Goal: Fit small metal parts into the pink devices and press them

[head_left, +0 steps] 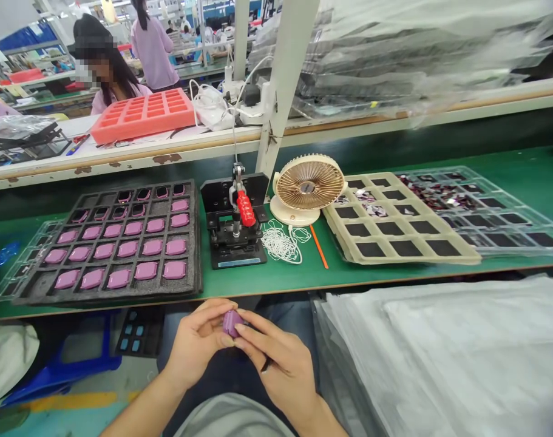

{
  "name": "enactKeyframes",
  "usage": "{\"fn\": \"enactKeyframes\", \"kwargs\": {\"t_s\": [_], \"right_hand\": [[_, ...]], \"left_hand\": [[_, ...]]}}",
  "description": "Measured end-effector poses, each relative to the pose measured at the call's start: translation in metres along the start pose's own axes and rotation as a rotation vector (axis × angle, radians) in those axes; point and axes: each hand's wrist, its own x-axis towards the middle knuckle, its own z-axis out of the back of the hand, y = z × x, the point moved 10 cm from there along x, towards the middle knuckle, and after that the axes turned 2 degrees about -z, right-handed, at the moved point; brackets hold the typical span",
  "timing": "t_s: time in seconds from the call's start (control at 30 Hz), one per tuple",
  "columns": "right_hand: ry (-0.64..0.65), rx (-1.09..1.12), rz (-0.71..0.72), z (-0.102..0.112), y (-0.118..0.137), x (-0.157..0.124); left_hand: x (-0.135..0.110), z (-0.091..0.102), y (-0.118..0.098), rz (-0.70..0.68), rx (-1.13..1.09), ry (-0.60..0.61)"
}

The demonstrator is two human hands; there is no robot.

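Note:
My left hand [195,347] and my right hand [280,364] meet over my lap, below the table's front edge. Both pinch a small purple part [231,322] between their fingertips. A thin dark item shows under my right palm; I cannot make it out. On the green table [276,276] just ahead stands a black hand press [235,220] with a red handle. Left of it lies a black foam tray [116,243] with several purple parts in its pockets.
A beige desk fan [307,188] stands right of the press, with white strings [280,243] and an orange stick [318,246] in front. Beige tray [394,226] and clear tray [485,206] lie right. Plastic sheets [440,352] fill the lower right. Another person sits behind a red tray [144,114].

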Motion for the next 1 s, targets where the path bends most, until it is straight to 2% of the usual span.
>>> {"fn": "enactKeyframes", "kwargs": {"t_s": [0.13,0.23,0.33,0.43,0.5,0.6,0.67,0.77,0.8,0.9,0.97,1.0], "right_hand": [[0.034,-0.034,0.047,-0.004,0.007,0.001],[0.060,-0.152,0.085,-0.011,0.011,-0.001],[0.055,-0.280,0.101,-0.018,0.010,-0.005],[0.031,-0.293,0.099,-0.023,0.004,-0.008],[0.014,-0.237,0.046,-0.022,-0.003,-0.007],[-0.037,-0.195,-0.139,-0.012,-0.019,-0.004],[0.034,-0.214,-0.213,-0.013,-0.024,-0.003],[0.243,-0.235,-0.149,-0.028,-0.016,-0.004],[0.276,-0.230,-0.118,-0.031,-0.013,-0.005],[0.249,-0.158,-0.118,-0.031,-0.013,-0.005],[0.211,-0.022,-0.250,-0.028,-0.027,-0.005],[0.207,0.092,-0.368,-0.028,-0.039,-0.006]], "left_hand": [[0.001,0.005,0.002,-0.003,-0.007,-0.046],[0.000,0.008,0.003,0.001,-0.042,-0.087],[-0.001,0.002,0.003,0.005,-0.074,-0.113],[-0.002,-0.005,0.009,0.058,-0.101,-0.146],[-0.002,-0.004,0.016,0.104,-0.131,-0.200],[0.000,-0.002,0.021,0.107,-0.190,-0.238],[0.001,-0.002,0.023,0.099,-0.226,-0.219],[0.001,-0.004,0.028,0.114,-0.268,-0.192],[0.000,-0.005,0.029,0.117,-0.275,-0.187],[-0.001,-0.008,0.032,0.115,-0.286,-0.187],[0.000,-0.009,0.033,0.133,-0.230,-0.180],[0.001,-0.010,0.031,0.125,-0.162,-0.163]]}}
